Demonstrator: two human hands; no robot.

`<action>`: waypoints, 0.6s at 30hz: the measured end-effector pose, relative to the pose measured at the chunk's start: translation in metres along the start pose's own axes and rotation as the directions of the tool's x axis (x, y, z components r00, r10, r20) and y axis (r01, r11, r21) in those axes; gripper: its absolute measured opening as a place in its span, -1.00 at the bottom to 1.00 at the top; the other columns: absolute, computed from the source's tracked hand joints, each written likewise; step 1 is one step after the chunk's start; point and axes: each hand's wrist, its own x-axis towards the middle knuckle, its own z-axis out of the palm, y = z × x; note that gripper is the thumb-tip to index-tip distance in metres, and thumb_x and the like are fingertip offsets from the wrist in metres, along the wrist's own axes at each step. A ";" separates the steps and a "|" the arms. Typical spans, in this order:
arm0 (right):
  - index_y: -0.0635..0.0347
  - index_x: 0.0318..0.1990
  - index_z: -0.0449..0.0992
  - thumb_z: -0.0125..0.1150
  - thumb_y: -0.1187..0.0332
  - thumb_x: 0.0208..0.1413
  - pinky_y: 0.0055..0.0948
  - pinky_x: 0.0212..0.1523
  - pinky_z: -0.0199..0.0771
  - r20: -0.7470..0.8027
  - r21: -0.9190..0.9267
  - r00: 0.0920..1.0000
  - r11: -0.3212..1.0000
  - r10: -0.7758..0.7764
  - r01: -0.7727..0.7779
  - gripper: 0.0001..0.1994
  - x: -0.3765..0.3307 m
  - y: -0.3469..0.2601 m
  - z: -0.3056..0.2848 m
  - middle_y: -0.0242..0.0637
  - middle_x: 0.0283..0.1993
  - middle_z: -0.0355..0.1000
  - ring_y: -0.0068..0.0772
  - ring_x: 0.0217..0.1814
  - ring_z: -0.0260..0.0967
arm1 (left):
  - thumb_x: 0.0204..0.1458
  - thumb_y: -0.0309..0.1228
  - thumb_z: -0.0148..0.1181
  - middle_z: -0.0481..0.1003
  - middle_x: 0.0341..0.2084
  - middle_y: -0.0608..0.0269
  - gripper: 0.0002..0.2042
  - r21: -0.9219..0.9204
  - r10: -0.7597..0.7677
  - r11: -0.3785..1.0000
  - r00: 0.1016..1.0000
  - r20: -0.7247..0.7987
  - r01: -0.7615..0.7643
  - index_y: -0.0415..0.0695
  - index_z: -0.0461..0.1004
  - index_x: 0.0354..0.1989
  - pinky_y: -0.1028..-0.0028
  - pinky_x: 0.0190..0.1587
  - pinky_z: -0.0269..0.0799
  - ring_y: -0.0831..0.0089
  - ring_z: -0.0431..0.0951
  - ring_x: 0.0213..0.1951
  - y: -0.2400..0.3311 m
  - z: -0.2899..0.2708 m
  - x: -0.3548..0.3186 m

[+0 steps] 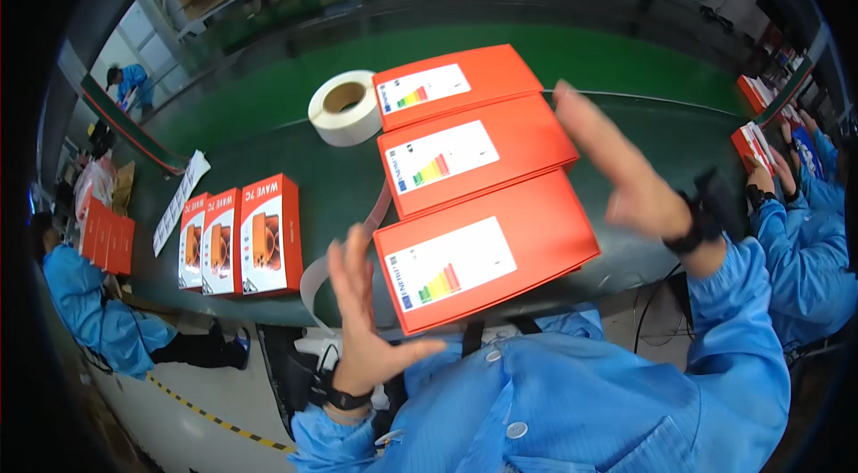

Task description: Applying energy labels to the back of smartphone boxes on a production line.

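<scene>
Both hands (362, 321) (626, 173) hover, fingers spread, holding nothing, flanking the orange box (487, 249).

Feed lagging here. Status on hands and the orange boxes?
Left hand open, empty, raised beside nearest orange box. Right hand open, empty, above the boxes' right ends. Three boxes flat in a row; label roll behind, backing strip trailing; nothing on top.

green conveyor belt (268, 97), orange boxes (483, 254), label roll (347, 108)

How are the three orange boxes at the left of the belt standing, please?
Upright: the three orange boxes stand on end, side by side, printed fronts showing.
</scene>
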 end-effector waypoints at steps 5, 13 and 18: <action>0.13 0.29 -0.05 -0.48 -0.32 0.08 0.06 0.30 -0.47 -0.185 0.795 0.776 0.556 0.604 -0.243 -0.19 0.035 0.133 -0.002 -0.10 0.34 -0.07 -0.13 0.42 -0.31 | -0.51 0.05 0.47 -0.46 0.25 -0.22 0.39 0.884 0.319 0.466 0.937 -0.141 -0.026 -0.13 -0.66 0.25 -0.06 0.25 -0.32 -0.07 -0.38 0.30 -0.016 0.046 -0.069; 0.18 0.20 0.17 -0.39 -0.39 0.01 -0.38 0.13 0.23 0.263 0.965 0.871 -0.138 0.415 -0.225 -0.15 0.103 0.201 0.103 -0.11 0.17 0.23 -0.31 0.19 0.20 | -0.19 0.05 0.23 -0.18 0.16 -0.33 -0.37 0.938 0.264 0.275 0.955 0.138 -0.212 0.39 0.19 0.13 -0.28 0.04 -0.07 -0.29 -0.11 0.15 -0.070 0.101 -0.085; 0.16 0.19 0.17 -0.26 -0.19 0.14 -0.40 0.16 0.19 0.083 0.991 0.884 0.058 0.460 -0.123 -0.34 0.076 0.203 0.118 -0.21 0.16 0.24 -0.38 0.17 0.20 | -0.13 0.04 0.18 -0.06 0.07 -0.35 -0.41 0.940 0.001 0.318 0.991 0.133 -0.126 0.03 0.28 0.07 -0.22 -0.05 0.04 -0.32 0.03 0.06 -0.060 0.115 -0.070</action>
